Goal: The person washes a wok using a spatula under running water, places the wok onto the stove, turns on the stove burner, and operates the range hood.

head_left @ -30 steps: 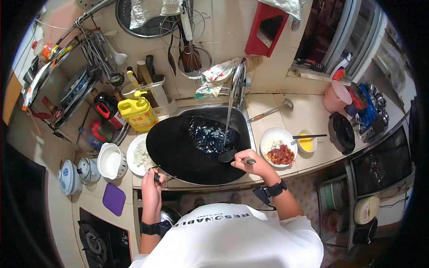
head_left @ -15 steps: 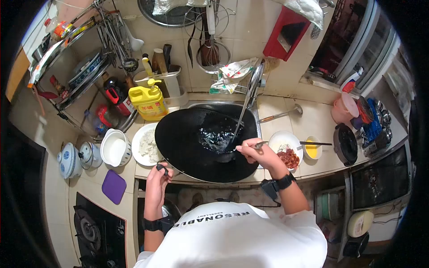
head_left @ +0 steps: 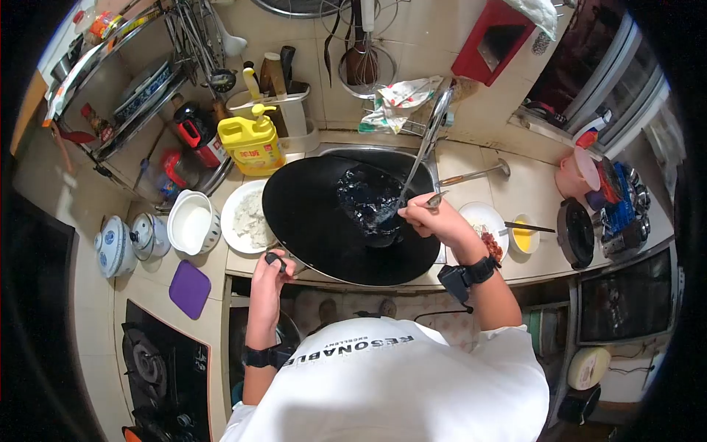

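Note:
A large black wok [head_left: 309, 221] lies over the steel sink [head_left: 423, 173], tilted, with rippling water in it. From the faucet [head_left: 439, 110] a stream runs down into the wok's right part. My left hand [head_left: 273, 269] is closed on the wok's dark handle at the lower left. Above the wok's right side, my right hand [head_left: 427, 216] is wrapped round the handle of a utensil, whose end sticks out past the fingers; its head is hidden. Left of the wok stands a plate of white food [head_left: 252, 219].
A plate with reddish meat [head_left: 491, 245], a bowl of yellow liquid [head_left: 523, 236] and a ladle [head_left: 475, 174] are on the right counter. Yellow bottle [head_left: 252, 147], white pot [head_left: 193, 223] and purple mat [head_left: 189, 289] stand left; the stove [head_left: 169, 368] is lower left.
The view has shifted, so the counter items appear farther right and higher. My right hand has moved from the wok's lower right edge up to near the water stream, still holding the utensil.

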`<state>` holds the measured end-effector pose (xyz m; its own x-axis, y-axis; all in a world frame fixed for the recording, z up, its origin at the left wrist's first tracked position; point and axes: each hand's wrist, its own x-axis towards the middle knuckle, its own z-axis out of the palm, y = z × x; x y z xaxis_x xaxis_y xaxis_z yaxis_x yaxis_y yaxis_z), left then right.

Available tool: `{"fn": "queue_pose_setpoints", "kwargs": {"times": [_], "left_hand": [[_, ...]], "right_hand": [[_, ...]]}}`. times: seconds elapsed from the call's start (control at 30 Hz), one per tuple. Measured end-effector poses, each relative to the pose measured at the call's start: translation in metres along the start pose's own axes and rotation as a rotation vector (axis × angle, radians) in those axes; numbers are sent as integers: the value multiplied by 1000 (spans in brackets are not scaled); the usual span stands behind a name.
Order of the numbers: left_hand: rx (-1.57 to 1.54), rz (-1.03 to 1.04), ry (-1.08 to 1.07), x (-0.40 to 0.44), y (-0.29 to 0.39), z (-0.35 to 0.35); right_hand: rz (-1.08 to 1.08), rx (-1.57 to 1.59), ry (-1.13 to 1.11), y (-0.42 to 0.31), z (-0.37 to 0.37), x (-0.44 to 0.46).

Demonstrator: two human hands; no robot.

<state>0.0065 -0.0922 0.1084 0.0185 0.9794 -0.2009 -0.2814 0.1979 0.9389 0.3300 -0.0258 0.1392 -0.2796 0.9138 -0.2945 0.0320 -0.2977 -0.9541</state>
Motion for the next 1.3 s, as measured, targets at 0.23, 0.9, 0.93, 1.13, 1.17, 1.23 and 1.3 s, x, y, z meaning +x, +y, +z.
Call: {"fn": "queue_pose_setpoints", "kwargs": {"times": [0.23, 0.9, 0.93, 1.13, 1.17, 1.23, 1.3], "left_hand": [[39, 9, -19, 2, -2, 1], [-6, 34, -17, 2, -9, -4], [-4, 25, -14, 2, -7, -3], [1, 39, -16, 2, -9, -3], [2, 36, -18, 3, -10, -3], [-1, 58, -16, 3, -12, -4], [9, 56, -15, 4, -12, -5]], "right_hand": [[-374, -594, -51, 55, 32, 36], [-443, -5, 328, 22, 41, 3], [-444, -3, 330, 23, 40, 1], [-427, -23, 193, 9, 36, 2], [-406, -20, 223, 8, 36, 5], [-436, -65, 221, 18, 30, 17], [-526, -234, 208, 25, 26, 29]]}}
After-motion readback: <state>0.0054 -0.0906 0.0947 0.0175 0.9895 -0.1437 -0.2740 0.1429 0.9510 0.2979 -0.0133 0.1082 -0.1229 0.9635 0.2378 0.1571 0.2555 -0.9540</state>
